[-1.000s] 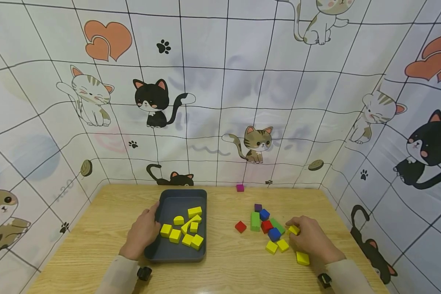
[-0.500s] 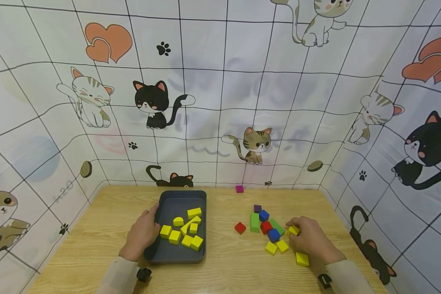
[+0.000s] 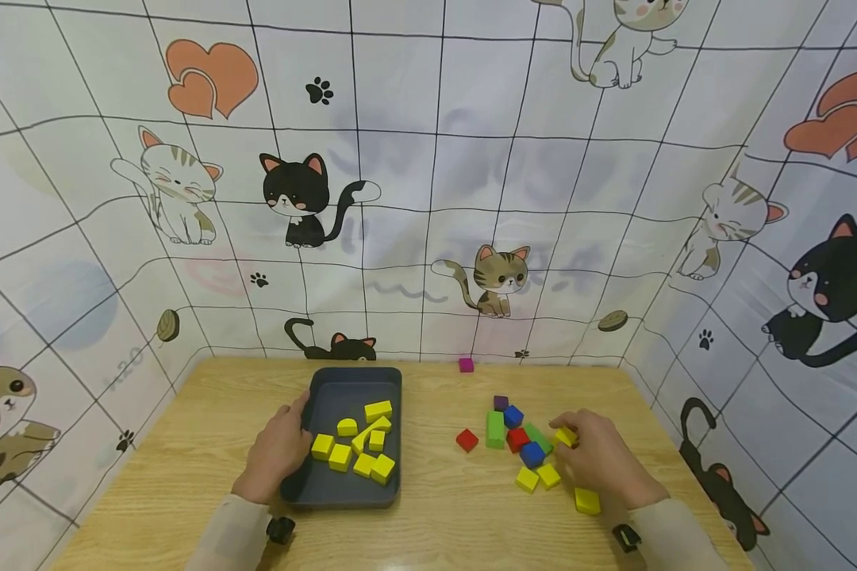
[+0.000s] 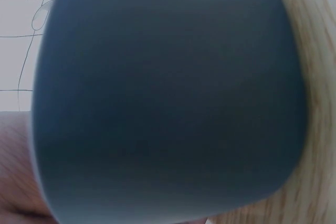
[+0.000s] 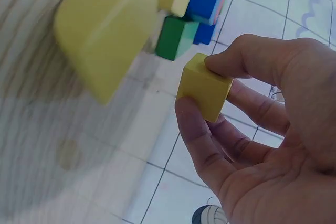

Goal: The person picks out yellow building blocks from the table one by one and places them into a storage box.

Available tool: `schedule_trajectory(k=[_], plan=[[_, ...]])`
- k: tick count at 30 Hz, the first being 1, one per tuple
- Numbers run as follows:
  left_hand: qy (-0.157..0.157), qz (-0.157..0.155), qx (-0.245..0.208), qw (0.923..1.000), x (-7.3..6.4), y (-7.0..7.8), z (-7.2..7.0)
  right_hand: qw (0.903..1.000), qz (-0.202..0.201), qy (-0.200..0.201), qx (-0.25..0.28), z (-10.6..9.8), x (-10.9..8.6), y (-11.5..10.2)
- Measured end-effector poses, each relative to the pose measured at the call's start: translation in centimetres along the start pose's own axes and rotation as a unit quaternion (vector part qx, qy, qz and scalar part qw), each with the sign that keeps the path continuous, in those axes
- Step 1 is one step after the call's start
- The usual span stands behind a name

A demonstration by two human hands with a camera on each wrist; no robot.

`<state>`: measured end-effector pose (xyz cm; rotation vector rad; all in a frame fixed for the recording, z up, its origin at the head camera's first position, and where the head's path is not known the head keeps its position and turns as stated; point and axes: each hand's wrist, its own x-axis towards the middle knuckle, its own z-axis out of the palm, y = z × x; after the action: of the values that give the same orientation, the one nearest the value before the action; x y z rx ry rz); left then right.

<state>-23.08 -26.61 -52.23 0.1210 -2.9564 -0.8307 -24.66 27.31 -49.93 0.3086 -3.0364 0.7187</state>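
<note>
My left hand (image 3: 277, 452) grips the left edge of a dark grey tray (image 3: 321, 493), whose outer wall fills most of the left wrist view. Several yellow blocks (image 3: 340, 457) lie inside it. Between thumb and fingers, my right hand (image 3: 603, 460) pinches a yellow cube (image 5: 202, 90). That cube is just right of a green block (image 3: 538, 438) and a blue cube (image 3: 532, 454). Nearer me are two yellow cubes (image 3: 527, 480), side by side. Another yellow block (image 3: 587, 501) sits by my right wrist; a yellow piece with a curved side (image 5: 105, 30) looms large in the right wrist view.
On the wooden table (image 3: 443, 507), a red cube (image 3: 518, 440), an upright-looking green block (image 3: 496, 430), a second blue cube (image 3: 513, 416) and a purple one (image 3: 501, 403) cluster together. Another red cube (image 3: 467, 440) stands apart. A magenta block (image 3: 466, 365) is by the back wall sheet.
My right hand has shifted slightly left and away from me, carrying the pinched yellow cube along. The left hand and the tray have stayed in place.
</note>
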Motion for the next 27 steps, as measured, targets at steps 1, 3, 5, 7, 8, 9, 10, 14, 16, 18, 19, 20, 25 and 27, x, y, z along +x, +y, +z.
schedule_trajectory(k=[1, 3, 5, 7, 8, 9, 10, 14, 16, 18, 19, 20, 25, 27], plan=[[0.000, -0.001, -0.001, 1.0000, 0.0, 0.0, 0.0, 1.0000, 0.001, -0.001, 0.002, 0.0, 0.0, -0.3], [-0.001, 0.000, -0.001, 1.0000, 0.0, 0.0, -0.1, 1.0000, 0.003, 0.000, 0.007, 0.1, -0.1, -0.9], [-0.001, 0.000, 0.002, 1.0000, 0.1, 0.0, -0.2, 0.9999, 0.001, 0.002, 0.014, 0.2, 0.0, -1.4], [-0.002, 0.000, 0.004, 1.0000, 0.1, 0.0, -0.2, 0.9997, -0.005, 0.006, 0.023, 0.4, 0.1, -2.0], [-0.003, 0.000, 0.004, 1.0000, 0.2, 0.0, -0.2, 0.9996, -0.008, 0.007, 0.028, 0.4, 0.1, -2.4], [-0.003, -0.001, 0.005, 1.0000, 0.2, 0.0, -0.2, 0.9994, -0.012, 0.007, 0.030, 0.5, 0.2, -2.8], [-0.003, -0.001, 0.006, 1.0000, 0.3, 0.0, -0.3, 0.9993, -0.014, 0.007, 0.032, 0.5, 0.2, -3.2], [-0.001, 0.003, 0.005, 1.0000, 0.3, -0.1, -0.3, 0.9992, -0.024, 0.008, 0.030, 0.8, 0.6, -4.9], [0.000, 0.005, 0.004, 1.0000, 0.3, -0.2, -0.3, 0.9991, -0.031, 0.011, 0.028, 1.0, 0.7, -5.7], [-0.002, 0.008, 0.000, 1.0000, 0.3, -0.3, -0.3, 0.9986, -0.040, 0.015, 0.030, 1.3, 0.8, -6.4], [-0.003, 0.009, -0.003, 1.0000, 0.3, -0.3, -0.4, 0.9983, -0.046, 0.016, 0.031, 1.5, 0.8, -6.8], [-0.004, 0.010, -0.005, 0.9999, 0.3, -0.4, -0.4, 0.9980, -0.052, 0.017, 0.032, 1.6, 0.9, -7.1], [-0.009, 0.018, -0.018, 0.9996, 0.3, -0.7, -0.5, 0.9953, -0.084, 0.016, 0.046, 2.4, 1.1, -9.1], [-0.012, 0.021, -0.022, 0.9995, 0.4, -0.8, -0.5, 0.9929, -0.105, 0.017, 0.053, 2.8, 1.1, -9.9]])
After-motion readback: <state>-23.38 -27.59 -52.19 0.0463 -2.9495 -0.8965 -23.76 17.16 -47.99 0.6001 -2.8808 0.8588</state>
